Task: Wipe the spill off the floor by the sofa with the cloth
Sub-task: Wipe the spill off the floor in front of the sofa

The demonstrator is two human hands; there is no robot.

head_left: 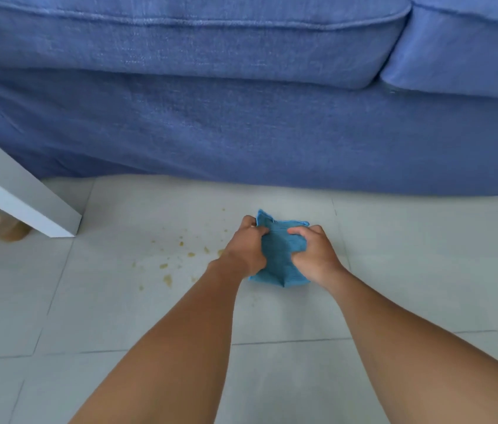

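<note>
Two bare forearms reach forward from the bottom edge over a floor of large pale grey tiles [272,377] with thin dark grout lines and a faint sheen. The left hand [246,246] and the right hand [315,255] meet on a small bright blue cloth of ribbed, woven fabric [281,255]. Each hand is closed on the cloth, fingers curled over and bunching its upper part from either side, so the fabric creases between them. The cloth's lower edge spreads out flat toward the wrists and appears to lie on the tile; its far corners poke out above the knuckles.

Just left of the left hand lies the spill, a scatter of small yellowish-brown drops and flecks [177,258] spread across the same tile, the nearest ones close beside the left wrist, the rest trailing off to the left. The cloth sits to the right of most of it, not covering it.

Farther left, a white, flat-sided, square-edged leg of a piece of furniture [27,194] slants down to the floor, and behind it stands a tan, blurred object [3,228] that cannot be identified.

Beyond everything, a blue sofa with coarse, denim-like upholstery [241,123] fills the upper half. Its skirt hangs to the floor, and two piped seat cushions meet at the upper right.
</note>
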